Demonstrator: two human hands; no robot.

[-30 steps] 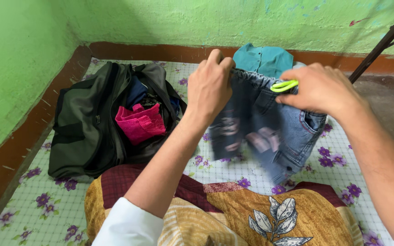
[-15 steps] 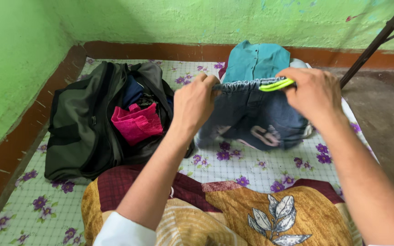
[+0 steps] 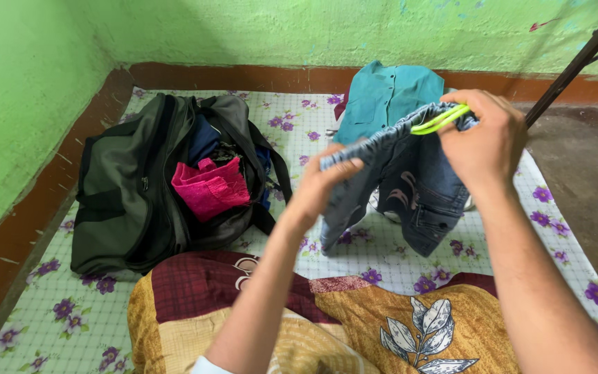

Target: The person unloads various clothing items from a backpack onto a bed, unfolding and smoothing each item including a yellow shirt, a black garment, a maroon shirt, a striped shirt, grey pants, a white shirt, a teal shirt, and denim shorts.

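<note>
The head camera looks down at two bare arms over a mat (image 3: pixel 313 131) with purple flowers on it. Both hands hold up a pair of small blue jeans (image 3: pixel 410 187). The left hand (image 3: pixel 323 185) has its fingers curled shut on one end of the jeans' waist, with the thumb pressed on the cloth. The right hand (image 3: pixel 486 142) is higher up and farther from the person. Its fingers are closed tight on the other end of the waist, where a bright yellow-green band (image 3: pixel 441 119) sticks out of the fist. The jeans hang in the air between the two hands, and the legs droop down over the mat.

Behind the jeans, a teal shirt (image 3: pixel 389 93) lies on the mat near the green wall (image 3: pixel 299 31). To the left sits a dark green bag (image 3: pixel 129 187), wide open. A pink cloth (image 3: pixel 209 188) pokes out of the top of the bag, and something dark blue sits just behind it. Close to the person lies a blanket (image 3: pixel 354 318) in dark red and yellow, with a white leaf on it. A dark metal pole (image 3: pixel 579 59) leans in the top right corner.
</note>
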